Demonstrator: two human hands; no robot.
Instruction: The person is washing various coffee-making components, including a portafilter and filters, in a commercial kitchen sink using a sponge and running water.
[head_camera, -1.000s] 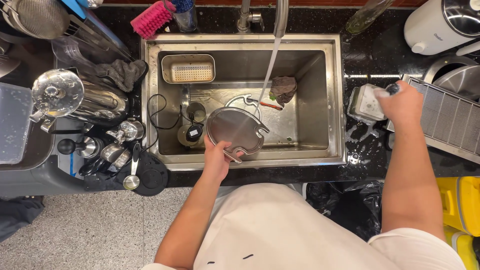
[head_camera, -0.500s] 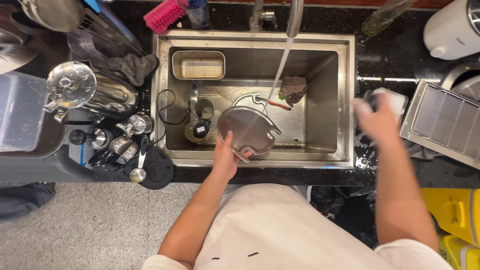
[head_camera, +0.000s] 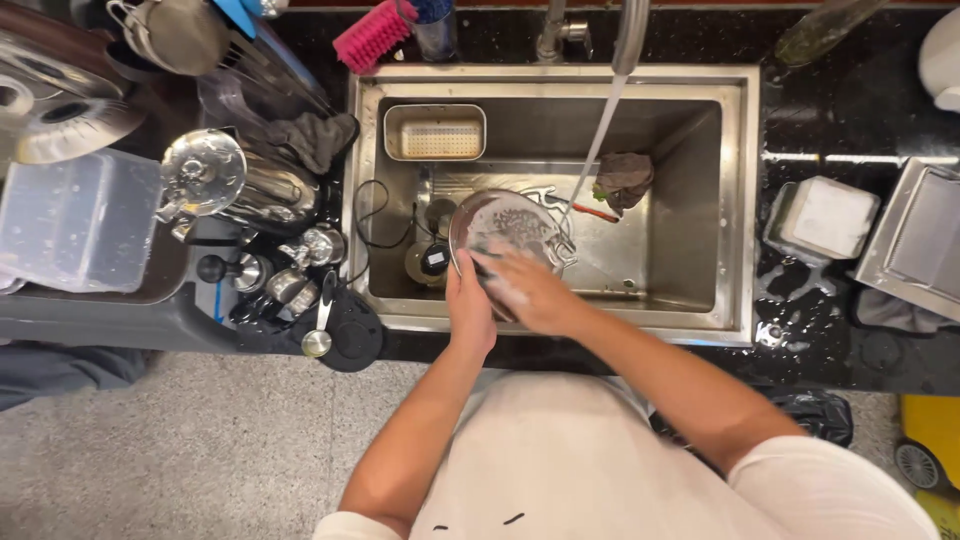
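Lid (head_camera: 505, 232), round metal, sits tilted over sink (head_camera: 735, 200) near stream. Left hand (head_camera: 470, 305) pinches its near rim; right hand (head_camera: 530, 290) presses flat, soapy, w/ something I can't make out. Looks stiff, light, v. slippery — rim grip safest.

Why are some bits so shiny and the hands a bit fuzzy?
In the head view, overhead light bounces off the steel sink, the wet black counter and the metal lid, making bright glare; the right hand and left hand look slightly smeared on the round pan; the water stream shows as a pale streak.
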